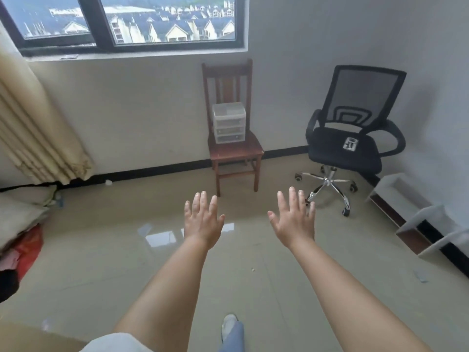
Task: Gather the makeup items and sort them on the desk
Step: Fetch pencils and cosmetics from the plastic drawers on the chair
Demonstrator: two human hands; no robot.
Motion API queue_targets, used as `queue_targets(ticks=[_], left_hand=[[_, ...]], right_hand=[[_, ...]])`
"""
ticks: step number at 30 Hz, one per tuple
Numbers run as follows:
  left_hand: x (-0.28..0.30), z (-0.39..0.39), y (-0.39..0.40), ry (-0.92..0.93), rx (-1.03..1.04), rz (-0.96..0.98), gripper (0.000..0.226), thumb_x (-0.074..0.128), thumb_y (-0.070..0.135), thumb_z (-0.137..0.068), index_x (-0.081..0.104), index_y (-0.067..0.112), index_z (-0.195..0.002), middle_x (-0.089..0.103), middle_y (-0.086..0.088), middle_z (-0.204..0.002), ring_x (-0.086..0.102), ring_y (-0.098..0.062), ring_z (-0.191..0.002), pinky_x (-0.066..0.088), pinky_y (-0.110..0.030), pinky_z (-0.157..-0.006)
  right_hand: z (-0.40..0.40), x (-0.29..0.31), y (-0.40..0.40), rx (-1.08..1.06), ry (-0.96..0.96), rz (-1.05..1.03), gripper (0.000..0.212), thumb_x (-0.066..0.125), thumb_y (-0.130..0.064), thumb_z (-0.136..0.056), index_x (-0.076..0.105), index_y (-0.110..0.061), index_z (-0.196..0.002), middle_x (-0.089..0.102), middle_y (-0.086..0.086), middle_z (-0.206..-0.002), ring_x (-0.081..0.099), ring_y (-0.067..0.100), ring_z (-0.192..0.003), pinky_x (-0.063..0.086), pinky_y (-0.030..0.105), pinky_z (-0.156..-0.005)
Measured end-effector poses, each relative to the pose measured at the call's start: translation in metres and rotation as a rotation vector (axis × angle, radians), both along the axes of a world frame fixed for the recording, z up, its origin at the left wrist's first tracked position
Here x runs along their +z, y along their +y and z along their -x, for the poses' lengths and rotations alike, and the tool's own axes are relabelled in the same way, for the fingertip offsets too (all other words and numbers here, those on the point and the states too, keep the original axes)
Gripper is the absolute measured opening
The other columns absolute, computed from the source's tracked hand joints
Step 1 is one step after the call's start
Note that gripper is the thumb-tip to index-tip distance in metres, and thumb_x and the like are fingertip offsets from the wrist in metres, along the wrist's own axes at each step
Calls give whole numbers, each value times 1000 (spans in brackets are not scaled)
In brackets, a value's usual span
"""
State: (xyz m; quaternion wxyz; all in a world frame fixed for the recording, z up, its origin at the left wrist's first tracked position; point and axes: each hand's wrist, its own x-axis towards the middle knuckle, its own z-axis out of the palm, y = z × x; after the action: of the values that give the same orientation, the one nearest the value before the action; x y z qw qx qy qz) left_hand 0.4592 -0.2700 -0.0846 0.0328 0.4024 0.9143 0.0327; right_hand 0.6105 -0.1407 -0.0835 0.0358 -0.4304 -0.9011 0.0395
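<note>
Ahead, drawer organizer [229,122] on wooden chair [234,151]

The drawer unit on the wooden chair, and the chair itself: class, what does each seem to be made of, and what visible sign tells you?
Drawer unit: probably translucent plastic with a frosted, slightly glossy finish; its stacked drawers show through faintly. Wooden chair: apparently solid wood, reddish-brown and varnished, judging by its slatted back and the sheen on its seat.

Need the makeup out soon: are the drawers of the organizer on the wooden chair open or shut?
Shut: all drawer fronts of the drawer organizer sit flush.
</note>
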Motion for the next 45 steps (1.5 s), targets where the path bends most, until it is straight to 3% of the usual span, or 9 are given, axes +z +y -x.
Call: queue_targets(ticks=[9,16,22,30,39,42,45], left_hand=[[14,179,184,20,-3,23,56,25,42,-97,11,17,-145,5,-10,-155,-2,-23,-143,1,-43,-115],[-3,302,329,47,-5,30,56,23,42,-97,10,17,-145,6,-9,-155,-2,-23,-143,0,-41,-115],[-2,409,467,28,53,18,57,26,41,-97,11,15,-145,5,-10,-155,-1,-24,-143,2,-41,-115],[-24,541,561,19,128,37,57,27,40,-96,11,14,-144,7,-8,-154,1,-22,-143,3,-39,-115],[-116,684,650,-34,-37,96,56,32,39,-95,22,10,-141,20,-11,-150,13,-22,-140,13,-36,-112],[-159,707,675,-128,-66,132,58,32,39,-95,18,9,-142,18,-12,-151,12,-24,-141,11,-37,-114],[-197,721,688,-178,-100,146,61,32,36,-95,13,4,-143,15,-15,-152,11,-26,-141,9,-36,-115]], right_hand=[[163,10,194,-27,-16,-1,60,28,-47,-94,12,-21,-145,2,7,-155,-1,25,-142,2,47,-113],[275,-19,347,-40,-61,54,59,25,-46,-95,8,-21,-146,2,8,-155,-2,25,-142,4,46,-114],[413,-18,482,95,9,79,59,27,-44,-95,10,-20,-145,3,8,-155,-2,26,-143,4,47,-114],[556,-36,601,147,-36,113,58,27,-44,-95,11,-20,-145,6,8,-155,-1,26,-143,5,47,-114],[688,-136,656,-74,33,431,55,30,-38,-96,19,-13,-143,17,8,-153,5,25,-142,11,41,-114],[712,-183,665,-143,66,600,53,33,-31,-97,22,-7,-142,24,11,-150,13,26,-141,14,36,-114],[727,-219,670,-336,226,833,52,36,-22,-97,20,-3,-142,30,15,-147,27,28,-136,23,33,-110]])
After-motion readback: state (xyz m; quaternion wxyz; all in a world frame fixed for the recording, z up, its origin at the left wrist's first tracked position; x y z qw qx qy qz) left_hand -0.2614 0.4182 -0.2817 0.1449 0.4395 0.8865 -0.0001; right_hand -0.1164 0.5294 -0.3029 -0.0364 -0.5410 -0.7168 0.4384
